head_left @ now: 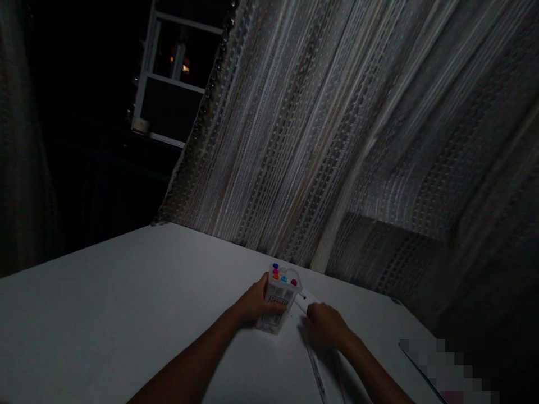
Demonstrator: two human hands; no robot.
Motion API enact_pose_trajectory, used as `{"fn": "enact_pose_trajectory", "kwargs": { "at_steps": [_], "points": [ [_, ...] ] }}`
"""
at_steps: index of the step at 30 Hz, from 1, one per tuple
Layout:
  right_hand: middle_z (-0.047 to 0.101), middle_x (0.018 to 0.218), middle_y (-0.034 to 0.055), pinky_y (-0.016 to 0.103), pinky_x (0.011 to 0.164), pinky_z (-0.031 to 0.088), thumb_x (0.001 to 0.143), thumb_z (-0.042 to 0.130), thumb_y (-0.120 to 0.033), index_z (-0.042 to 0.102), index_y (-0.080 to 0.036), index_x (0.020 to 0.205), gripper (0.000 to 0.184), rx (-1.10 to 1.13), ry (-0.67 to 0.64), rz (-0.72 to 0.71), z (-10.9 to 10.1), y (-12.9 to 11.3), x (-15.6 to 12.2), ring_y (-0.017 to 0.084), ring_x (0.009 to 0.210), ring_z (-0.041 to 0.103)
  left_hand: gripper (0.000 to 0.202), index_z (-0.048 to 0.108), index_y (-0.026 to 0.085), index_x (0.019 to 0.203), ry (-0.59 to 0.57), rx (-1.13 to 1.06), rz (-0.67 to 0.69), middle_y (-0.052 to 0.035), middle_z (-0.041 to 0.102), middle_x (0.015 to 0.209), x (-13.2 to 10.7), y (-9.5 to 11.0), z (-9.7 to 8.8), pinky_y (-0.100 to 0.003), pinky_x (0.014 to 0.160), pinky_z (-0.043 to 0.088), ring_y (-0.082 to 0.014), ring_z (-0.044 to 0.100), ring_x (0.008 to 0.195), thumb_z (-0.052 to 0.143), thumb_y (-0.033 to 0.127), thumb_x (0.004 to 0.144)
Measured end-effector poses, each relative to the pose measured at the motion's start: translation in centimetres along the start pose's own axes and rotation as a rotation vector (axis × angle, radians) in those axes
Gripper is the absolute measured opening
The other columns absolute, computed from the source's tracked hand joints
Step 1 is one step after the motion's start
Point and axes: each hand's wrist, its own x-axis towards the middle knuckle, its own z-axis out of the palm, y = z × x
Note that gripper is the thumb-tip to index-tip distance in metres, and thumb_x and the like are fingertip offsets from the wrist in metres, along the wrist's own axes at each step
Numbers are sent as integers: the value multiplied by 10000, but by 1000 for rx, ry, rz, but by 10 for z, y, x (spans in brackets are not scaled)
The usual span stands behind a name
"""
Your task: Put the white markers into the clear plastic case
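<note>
My left hand (256, 303) is wrapped round a clear plastic case of markers (273, 324), with the thumb across its labelled front. The case stands slightly tilted on the white table. Blue, pink, orange, light blue and red marker caps (284, 279) show at its open top. To the right of the case, my right hand (326, 324) is closed on a thin white marker (301, 303), whose far end points toward the case. Fingers hide the rest of that marker. Below this hand lies a long, flat, pale item with a dark edge (316, 371), too dim to name.
The white table (126, 314) reaches back to a woven curtain (295, 140). A blurred-out flat object (438, 365) lies at the right edge. At back left, a dark window (177, 84) has a small pale container (140, 125) on its sill.
</note>
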Motion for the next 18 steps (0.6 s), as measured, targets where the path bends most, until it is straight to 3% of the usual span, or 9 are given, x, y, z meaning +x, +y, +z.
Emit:
{"fn": "enact_pose_trajectory", "kwargs": {
  "at_steps": [3, 6, 9, 11, 13, 18],
  "points": [
    [687, 980, 194, 301, 700, 413, 798, 492, -194, 679, -93, 942, 256, -25, -61, -19, 25, -7, -3, 284, 928, 646, 771, 448, 169, 1203, -12, -13, 4, -104, 663, 1116, 1, -2, 0, -352, 852, 494, -238, 632, 994, 844, 267, 548],
    [685, 977, 195, 287, 693, 413, 760, 470, -104, 673, -87, 942, 273, -42, -74, -22, 35, -12, -1, 269, 930, 648, 756, 449, 173, 1199, -10, -38, 3, -97, 665, 1111, 1, -2, 0, -345, 845, 497, -234, 632, 994, 838, 265, 556],
    [690, 956, 181, 270, 676, 413, 756, 466, -91, 673, -100, 909, 258, -10, -44, -18, 28, -9, 3, 243, 892, 653, 743, 460, 171, 1183, -3, -28, -9, -96, 665, 1105, -1, 1, 0, -339, 839, 497, -234, 633, 988, 840, 246, 549],
    [699, 917, 161, 270, 676, 418, 763, 461, -101, 674, -116, 870, 239, 50, 28, -21, 11, -1, 5, 228, 846, 655, 731, 469, 169, 1173, 3, -15, -8, -95, 666, 1096, -2, 3, 0, -335, 831, 497, -232, 635, 976, 840, 243, 547],
    [707, 866, 132, 285, 700, 437, 781, 452, -135, 675, -133, 850, 233, 162, 199, -62, -13, 11, 6, 218, 809, 654, 727, 469, 170, 1177, 0, -14, -6, -94, 664, 1095, -2, 3, 0, -335, 828, 496, -231, 634, 972, 836, 247, 555],
    [685, 815, 78, 318, 655, 504, 847, 471, -377, 634, -154, 1004, 317, 596, 1021, -200, -80, 25, -3, 196, 699, 637, 751, 450, 183, 1206, -11, -13, 1, -97, 656, 1124, -1, -1, 0, -354, 861, 485, -240, 626, 1007, 832, 271, 565]
  ]
}}
